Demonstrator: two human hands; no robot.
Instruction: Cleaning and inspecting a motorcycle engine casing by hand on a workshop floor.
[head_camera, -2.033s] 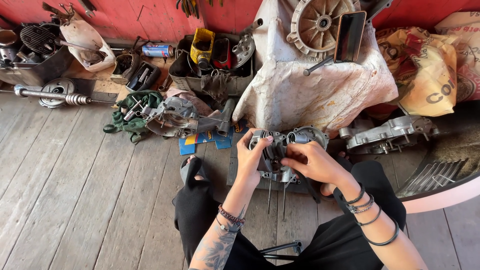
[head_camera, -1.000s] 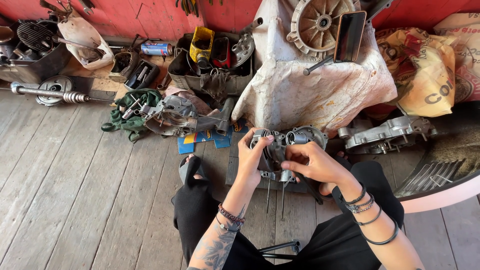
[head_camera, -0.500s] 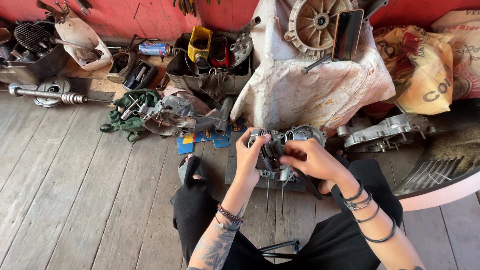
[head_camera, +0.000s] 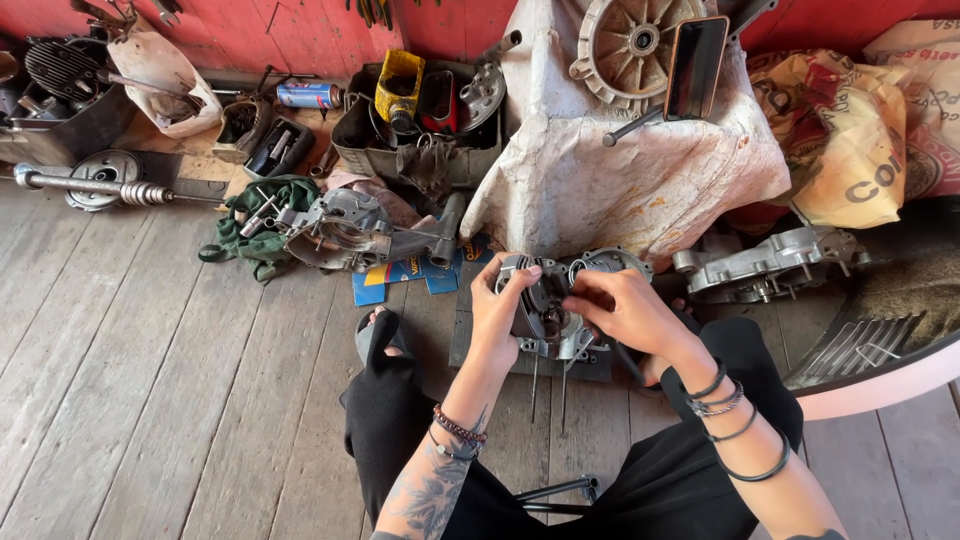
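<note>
Head view: I see my left hand (head_camera: 498, 310) and right hand (head_camera: 620, 310) clamped on an engine cylinder (head_camera: 545, 308), its studs (head_camera: 535, 385) pointing back toward me.

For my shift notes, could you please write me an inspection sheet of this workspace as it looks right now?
Surface: worn grey wooden floor.
Job's things: metal engine part with long studs, on a dark mat.
Clutter: engine casing on a green rag, spring rod, spray can, box of parts, cloth-covered engine, second casing, printed sacks.
Hands: left hand and right hand both grip the engine part.
Cables: nothing seen.
Surroundings: red wall.
</note>
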